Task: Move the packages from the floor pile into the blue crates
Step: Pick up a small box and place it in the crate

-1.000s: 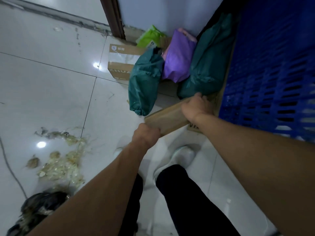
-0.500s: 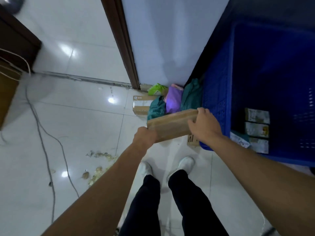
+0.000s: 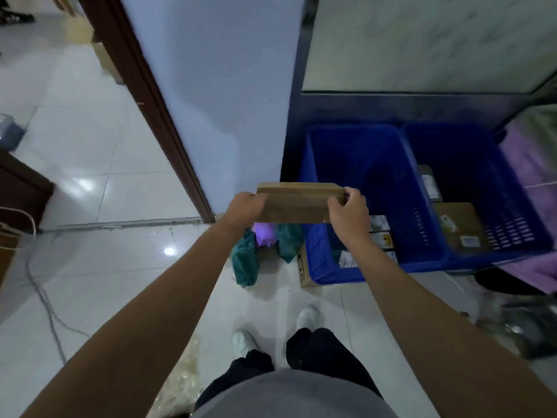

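The room looked like the back room of a parcel depot or courier pick-up point. Two deep blue plastic crates with slotted walls, the left crate just beside the right crate, stood on a glossy white tiled floor against a marbled wall panel. Both held label-bearing cardboard parcels. Just outside the left crate, near the foot of a dark brown wooden door frame, lay green plastic mailer bags, a purple mailer bag and a printed carton. A left hand and a right hand gripped a flat brown cardboard box by its ends. A thin grey cable lay loose on the tiles.
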